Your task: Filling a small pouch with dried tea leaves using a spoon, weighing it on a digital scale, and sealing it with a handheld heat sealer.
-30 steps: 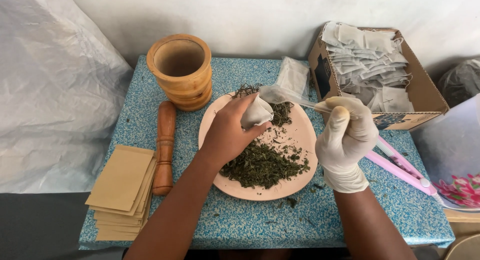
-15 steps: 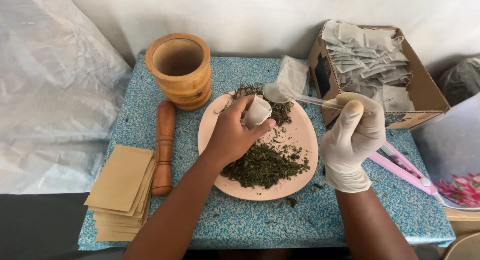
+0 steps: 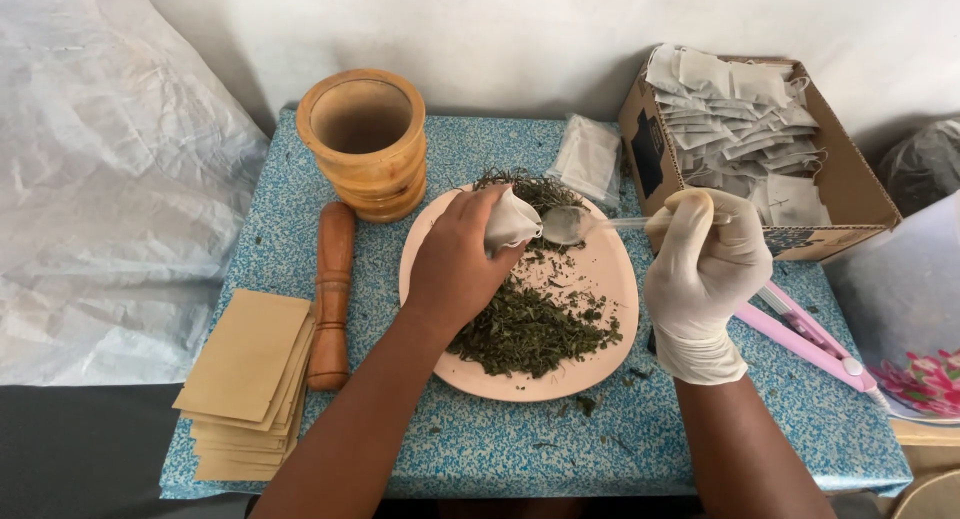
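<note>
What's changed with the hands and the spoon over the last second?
The gloved right hand has brought the clear plastic spoon left, so its bowl now meets the small white paper tea bag that the bare left hand keeps holding over the pink round plate. The dried green herbs, wooden mortar and pestle stayed put.
</note>
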